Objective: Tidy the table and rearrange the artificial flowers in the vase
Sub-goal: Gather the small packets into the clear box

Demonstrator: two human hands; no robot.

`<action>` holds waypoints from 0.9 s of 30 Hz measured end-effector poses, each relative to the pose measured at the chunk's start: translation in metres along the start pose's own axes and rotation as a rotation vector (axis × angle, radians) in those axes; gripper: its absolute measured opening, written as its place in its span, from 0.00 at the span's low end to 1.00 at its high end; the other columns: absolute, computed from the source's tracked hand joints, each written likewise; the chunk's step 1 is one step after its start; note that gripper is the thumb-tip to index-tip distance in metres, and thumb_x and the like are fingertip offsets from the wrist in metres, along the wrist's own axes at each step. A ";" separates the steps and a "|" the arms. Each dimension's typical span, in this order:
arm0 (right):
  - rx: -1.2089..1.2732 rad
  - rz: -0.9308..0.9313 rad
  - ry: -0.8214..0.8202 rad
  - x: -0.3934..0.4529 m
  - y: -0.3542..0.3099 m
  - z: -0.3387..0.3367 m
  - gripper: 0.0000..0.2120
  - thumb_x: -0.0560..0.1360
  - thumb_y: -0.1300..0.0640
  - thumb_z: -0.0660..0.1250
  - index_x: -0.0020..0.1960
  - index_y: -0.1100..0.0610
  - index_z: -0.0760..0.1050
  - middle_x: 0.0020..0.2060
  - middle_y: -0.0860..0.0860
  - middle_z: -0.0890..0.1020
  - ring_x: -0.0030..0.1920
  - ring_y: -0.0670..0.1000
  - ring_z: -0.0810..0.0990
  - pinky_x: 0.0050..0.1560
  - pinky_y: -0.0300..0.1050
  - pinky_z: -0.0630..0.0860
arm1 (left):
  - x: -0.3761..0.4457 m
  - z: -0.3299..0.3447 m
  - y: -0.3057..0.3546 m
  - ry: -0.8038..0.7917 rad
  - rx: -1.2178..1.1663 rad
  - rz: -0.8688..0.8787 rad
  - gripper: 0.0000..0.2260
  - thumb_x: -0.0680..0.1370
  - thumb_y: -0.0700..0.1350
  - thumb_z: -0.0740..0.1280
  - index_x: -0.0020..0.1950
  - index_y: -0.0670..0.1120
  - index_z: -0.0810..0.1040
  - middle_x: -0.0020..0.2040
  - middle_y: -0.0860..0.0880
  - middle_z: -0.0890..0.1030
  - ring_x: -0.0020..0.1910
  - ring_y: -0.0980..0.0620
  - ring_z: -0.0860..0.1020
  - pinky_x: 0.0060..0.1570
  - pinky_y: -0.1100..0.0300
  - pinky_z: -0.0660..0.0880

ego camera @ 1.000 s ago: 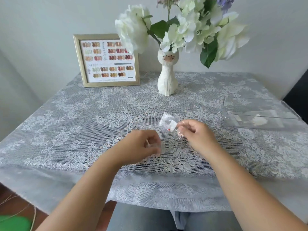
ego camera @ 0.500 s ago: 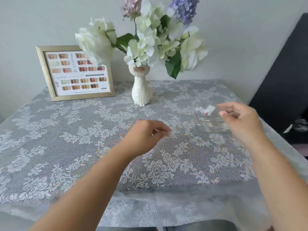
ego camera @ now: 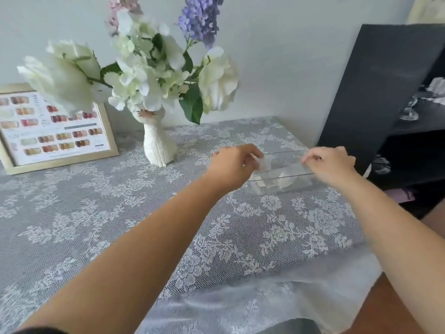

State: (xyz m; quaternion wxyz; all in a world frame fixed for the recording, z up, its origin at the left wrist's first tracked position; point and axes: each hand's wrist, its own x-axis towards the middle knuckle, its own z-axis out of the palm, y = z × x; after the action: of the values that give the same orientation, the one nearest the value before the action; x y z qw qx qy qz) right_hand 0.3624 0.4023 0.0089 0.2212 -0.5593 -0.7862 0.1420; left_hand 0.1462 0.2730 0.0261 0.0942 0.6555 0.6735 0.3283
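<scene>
A white cat-shaped vase holds white, purple and pink artificial flowers at the back of the lace-covered table. A clear plastic tray with pale small items inside sits at the right. My left hand hovers over the tray's left end, pinching a small clear packet. My right hand is over the tray's right end with fingertips pinched together; whether anything is between them is not visible.
A gold-framed colour chart leans against the wall at the back left. A black shelf unit stands right of the table, with glassware on it. The tablecloth hangs over the near edge.
Both hands have moved from the table's middle to the clear tray at the right. The view has swung right. The red-marked packet seen earlier in my right hand no longer shows.
</scene>
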 end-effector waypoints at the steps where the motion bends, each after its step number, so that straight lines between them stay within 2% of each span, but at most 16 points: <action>1: -0.077 -0.020 0.004 0.001 0.002 0.001 0.13 0.76 0.49 0.58 0.38 0.41 0.79 0.47 0.43 0.79 0.59 0.57 0.67 0.56 0.55 0.59 | 0.006 0.005 0.002 -0.006 0.010 -0.013 0.07 0.77 0.44 0.65 0.52 0.54 0.77 0.45 0.57 0.84 0.48 0.52 0.81 0.56 0.48 0.75; 4: -0.237 -0.064 0.035 0.006 0.009 0.006 0.12 0.76 0.46 0.59 0.40 0.41 0.81 0.53 0.44 0.75 0.51 0.51 0.61 0.48 0.50 0.56 | 0.021 0.019 0.001 -0.026 0.036 -0.070 0.06 0.75 0.44 0.67 0.46 0.55 0.73 0.44 0.56 0.83 0.45 0.52 0.80 0.47 0.54 0.76; 6: -0.263 -0.064 0.034 0.008 0.013 0.009 0.12 0.75 0.45 0.59 0.41 0.40 0.81 0.52 0.44 0.73 0.49 0.49 0.57 0.47 0.49 0.55 | 0.027 0.023 -0.001 -0.074 0.033 -0.089 0.07 0.75 0.43 0.68 0.44 0.54 0.74 0.43 0.55 0.82 0.43 0.52 0.81 0.39 0.59 0.76; 9: -0.283 -0.042 0.030 0.009 0.016 0.012 0.13 0.76 0.45 0.58 0.40 0.38 0.80 0.52 0.43 0.71 0.48 0.48 0.56 0.47 0.49 0.54 | 0.033 0.026 -0.004 -0.178 0.056 -0.096 0.08 0.75 0.40 0.68 0.43 0.53 0.76 0.42 0.54 0.82 0.38 0.55 0.81 0.33 0.64 0.77; 11: -0.301 -0.026 0.018 0.009 0.018 0.012 0.13 0.77 0.44 0.57 0.40 0.35 0.78 0.55 0.43 0.71 0.48 0.48 0.55 0.47 0.48 0.54 | 0.035 0.027 -0.006 -0.244 0.055 -0.121 0.07 0.76 0.39 0.68 0.43 0.52 0.77 0.41 0.54 0.81 0.35 0.55 0.80 0.27 0.66 0.75; 14: -0.297 -0.021 -0.007 0.006 0.018 0.013 0.13 0.78 0.43 0.55 0.48 0.33 0.79 0.62 0.45 0.70 0.53 0.50 0.58 0.48 0.49 0.53 | 0.037 0.029 -0.009 -0.305 0.065 -0.135 0.06 0.77 0.40 0.66 0.49 0.49 0.79 0.45 0.52 0.81 0.35 0.53 0.79 0.30 0.64 0.76; 16: -0.291 -0.021 -0.004 0.004 0.018 0.014 0.13 0.79 0.44 0.55 0.51 0.32 0.78 0.65 0.45 0.69 0.58 0.52 0.60 0.48 0.49 0.54 | 0.037 0.031 -0.011 -0.322 0.089 -0.124 0.08 0.78 0.40 0.64 0.54 0.48 0.79 0.49 0.50 0.80 0.30 0.56 0.75 0.26 0.66 0.73; 18: -0.293 -0.029 0.004 0.002 0.018 0.013 0.13 0.79 0.44 0.55 0.54 0.32 0.77 0.66 0.46 0.69 0.60 0.53 0.60 0.50 0.49 0.54 | 0.036 0.031 -0.010 -0.327 0.128 -0.093 0.10 0.79 0.41 0.62 0.58 0.48 0.79 0.53 0.49 0.80 0.30 0.57 0.76 0.28 0.65 0.73; 21: -0.286 -0.090 0.068 -0.002 0.016 0.011 0.12 0.78 0.47 0.58 0.55 0.34 0.77 0.67 0.45 0.69 0.62 0.53 0.59 0.55 0.50 0.55 | 0.030 0.023 -0.012 -0.266 0.140 -0.034 0.13 0.80 0.43 0.60 0.62 0.49 0.79 0.58 0.49 0.81 0.46 0.54 0.81 0.46 0.60 0.76; 22: -0.268 -0.112 0.101 -0.003 0.014 0.009 0.11 0.77 0.48 0.59 0.53 0.34 0.77 0.66 0.44 0.69 0.62 0.53 0.59 0.56 0.50 0.55 | 0.027 0.018 -0.014 -0.229 0.122 -0.024 0.12 0.80 0.44 0.61 0.61 0.49 0.79 0.58 0.50 0.81 0.49 0.53 0.80 0.50 0.59 0.76; 23: -0.241 -0.132 0.128 -0.005 0.011 0.008 0.11 0.76 0.49 0.60 0.51 0.35 0.77 0.65 0.43 0.70 0.63 0.52 0.60 0.56 0.49 0.54 | 0.023 0.012 -0.018 -0.185 0.097 -0.022 0.11 0.80 0.45 0.62 0.61 0.49 0.79 0.58 0.51 0.81 0.48 0.53 0.81 0.48 0.60 0.77; 25: -0.182 -0.171 0.162 -0.007 0.001 0.006 0.11 0.76 0.50 0.61 0.49 0.35 0.78 0.64 0.42 0.71 0.63 0.52 0.61 0.56 0.48 0.53 | 0.014 0.001 -0.028 -0.106 0.037 -0.041 0.10 0.80 0.46 0.63 0.59 0.51 0.79 0.55 0.54 0.81 0.40 0.55 0.80 0.39 0.62 0.76; 27: -0.121 -0.210 0.189 -0.009 -0.015 0.005 0.10 0.75 0.51 0.62 0.48 0.36 0.79 0.63 0.41 0.72 0.63 0.52 0.62 0.56 0.49 0.54 | 0.003 -0.010 -0.041 -0.047 -0.002 -0.060 0.10 0.80 0.47 0.64 0.59 0.53 0.78 0.52 0.55 0.80 0.37 0.53 0.80 0.34 0.62 0.75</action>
State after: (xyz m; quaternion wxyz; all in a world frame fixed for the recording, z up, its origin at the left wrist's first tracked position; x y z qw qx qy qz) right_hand 0.3504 0.3893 0.0098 0.2739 -0.4973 -0.8230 0.0174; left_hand 0.1068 0.2758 0.0115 0.1203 0.6425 0.6902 0.3105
